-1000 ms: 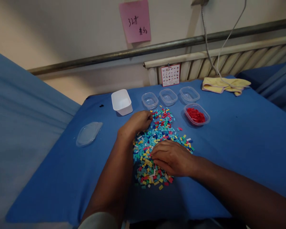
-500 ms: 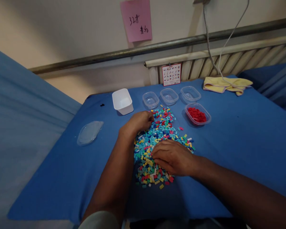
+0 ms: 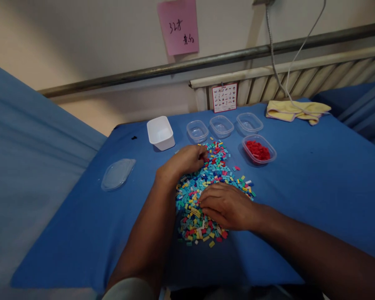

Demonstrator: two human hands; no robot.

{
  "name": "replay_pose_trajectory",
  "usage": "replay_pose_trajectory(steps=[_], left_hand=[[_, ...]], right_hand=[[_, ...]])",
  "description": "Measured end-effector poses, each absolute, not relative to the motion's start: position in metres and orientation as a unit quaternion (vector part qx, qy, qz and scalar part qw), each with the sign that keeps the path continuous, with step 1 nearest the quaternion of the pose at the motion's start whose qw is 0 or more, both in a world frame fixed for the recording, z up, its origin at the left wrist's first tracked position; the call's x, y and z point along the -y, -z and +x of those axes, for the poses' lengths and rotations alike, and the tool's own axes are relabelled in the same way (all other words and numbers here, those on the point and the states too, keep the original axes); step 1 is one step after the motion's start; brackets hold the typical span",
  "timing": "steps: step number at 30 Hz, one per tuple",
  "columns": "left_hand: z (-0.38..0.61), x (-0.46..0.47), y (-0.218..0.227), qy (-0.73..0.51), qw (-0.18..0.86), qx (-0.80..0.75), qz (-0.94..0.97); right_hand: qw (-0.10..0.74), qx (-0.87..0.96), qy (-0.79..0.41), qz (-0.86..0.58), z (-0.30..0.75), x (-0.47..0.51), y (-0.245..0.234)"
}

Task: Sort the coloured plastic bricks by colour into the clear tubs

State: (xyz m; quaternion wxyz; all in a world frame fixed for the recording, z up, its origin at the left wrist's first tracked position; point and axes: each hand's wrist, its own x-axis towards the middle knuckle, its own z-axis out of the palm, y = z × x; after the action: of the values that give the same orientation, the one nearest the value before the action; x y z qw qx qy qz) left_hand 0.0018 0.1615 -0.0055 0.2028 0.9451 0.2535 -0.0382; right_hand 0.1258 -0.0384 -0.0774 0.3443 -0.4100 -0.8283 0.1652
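Note:
A heap of small coloured bricks (image 3: 214, 175), mostly light blue with red, yellow and white ones, lies on the blue cloth. My left hand (image 3: 184, 161) rests at the heap's far left edge with its fingers curled into a pinch over the pieces; what they hold is hidden. My right hand (image 3: 226, 206) lies palm down on the near part of the heap, fingers bent and pressed onto the bricks. A clear tub (image 3: 259, 149) to the right of the heap holds red bricks.
Three clear tubs (image 3: 197, 131) (image 3: 221, 126) (image 3: 249, 123) and a white tub (image 3: 160, 132) stand in a row behind the heap. A clear lid (image 3: 118, 173) lies at the left. A yellow cloth (image 3: 295, 110) with a cable sits far right. Blue bedding rises on the left.
My left hand has shifted slightly to the right, further onto the heap's far edge. My right hand has stayed in place.

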Motion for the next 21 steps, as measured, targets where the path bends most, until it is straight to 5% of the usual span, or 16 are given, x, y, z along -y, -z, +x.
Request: replay_pose_trajectory(steps=[21], left_hand=[[0.018,-0.144,0.011,0.11,0.139,-0.271,0.946]], right_hand=[[0.345,0.829,-0.165,-0.409,0.125,0.038,0.079]])
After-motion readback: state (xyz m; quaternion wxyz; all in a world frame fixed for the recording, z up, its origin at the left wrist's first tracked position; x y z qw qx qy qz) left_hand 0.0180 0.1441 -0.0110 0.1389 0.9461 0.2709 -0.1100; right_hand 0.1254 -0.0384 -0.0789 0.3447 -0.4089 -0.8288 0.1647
